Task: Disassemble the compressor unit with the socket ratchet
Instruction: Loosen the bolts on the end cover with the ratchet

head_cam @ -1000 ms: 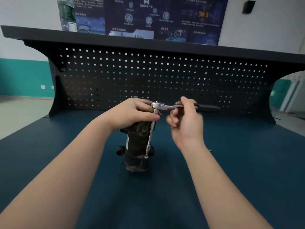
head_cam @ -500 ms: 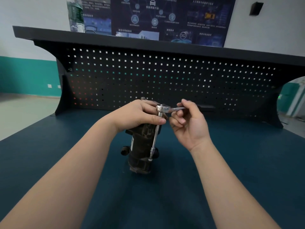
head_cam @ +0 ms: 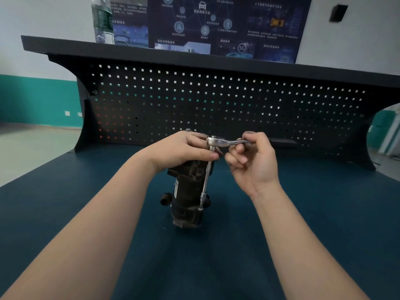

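left hand (head_cam: 184, 149) grips top of compressor unit (head_cam: 188, 191), upright mid-table (head_cam: 65, 202) | socket ratchet (head_cam: 218, 141) head just right of that hand, extension (head_cam: 205, 180) down the unit's right side | right hand (head_cam: 253, 161) pinches ratchet handle, fingers curled

Soft, even indoor light, fairly dim w/ no hard shadows; faint shade on table (head_cam: 86, 213) under the arms. Wide-angle bends pegboard (head_cam: 216, 105) & shelf (head_cam: 151, 53) edges. Poster (head_cam: 227, 24) text soft, corners slightly blurred, small glint on ratchet (head_cam: 218, 141) head
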`<state>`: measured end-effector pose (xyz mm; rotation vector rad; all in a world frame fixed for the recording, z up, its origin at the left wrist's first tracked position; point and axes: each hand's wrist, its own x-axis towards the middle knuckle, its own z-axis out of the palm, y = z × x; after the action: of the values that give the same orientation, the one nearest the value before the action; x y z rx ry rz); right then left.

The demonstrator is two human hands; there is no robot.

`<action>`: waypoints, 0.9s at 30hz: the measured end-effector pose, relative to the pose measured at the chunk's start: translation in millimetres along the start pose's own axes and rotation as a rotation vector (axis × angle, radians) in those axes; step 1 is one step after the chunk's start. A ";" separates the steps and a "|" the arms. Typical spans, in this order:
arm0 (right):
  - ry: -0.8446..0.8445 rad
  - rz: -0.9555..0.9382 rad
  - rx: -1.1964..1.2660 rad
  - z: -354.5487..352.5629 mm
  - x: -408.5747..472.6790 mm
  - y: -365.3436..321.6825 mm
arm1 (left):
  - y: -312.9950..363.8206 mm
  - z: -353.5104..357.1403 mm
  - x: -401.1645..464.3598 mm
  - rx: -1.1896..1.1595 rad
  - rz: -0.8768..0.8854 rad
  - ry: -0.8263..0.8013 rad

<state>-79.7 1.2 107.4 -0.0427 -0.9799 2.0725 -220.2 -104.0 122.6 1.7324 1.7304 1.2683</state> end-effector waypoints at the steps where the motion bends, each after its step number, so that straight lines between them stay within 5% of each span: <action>1: 0.006 -0.004 -0.013 -0.5 1.7 -1.8 | -0.8 1.1 0.9 -0.002 0.002 0.012; 3: -0.027 -0.184 -0.198 2.3 -5.4 -2.3 | -2.2 3.4 2.4 -0.006 0.013 0.028; 6: -0.174 -0.805 -0.898 2.5 -23.7 7.4 | -1.7 4.9 1.7 -0.022 0.039 0.025; 8: -0.216 -0.910 -1.044 4.4 -29.8 9.5 | -1.1 4.0 0.8 -0.028 0.037 0.007; 16: -0.077 -0.269 -0.245 -1.5 -12.9 -0.5 | -1.5 3.8 6.5 0.059 0.004 -0.001; 27: -0.095 0.168 0.112 -13.4 12.6 -8.2 | 0.0 5.2 3.8 0.082 -0.030 0.003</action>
<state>-77.9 21.2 107.2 0.0330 -0.9425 2.2983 -216.7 -98.8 121.1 1.7428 1.8267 1.2031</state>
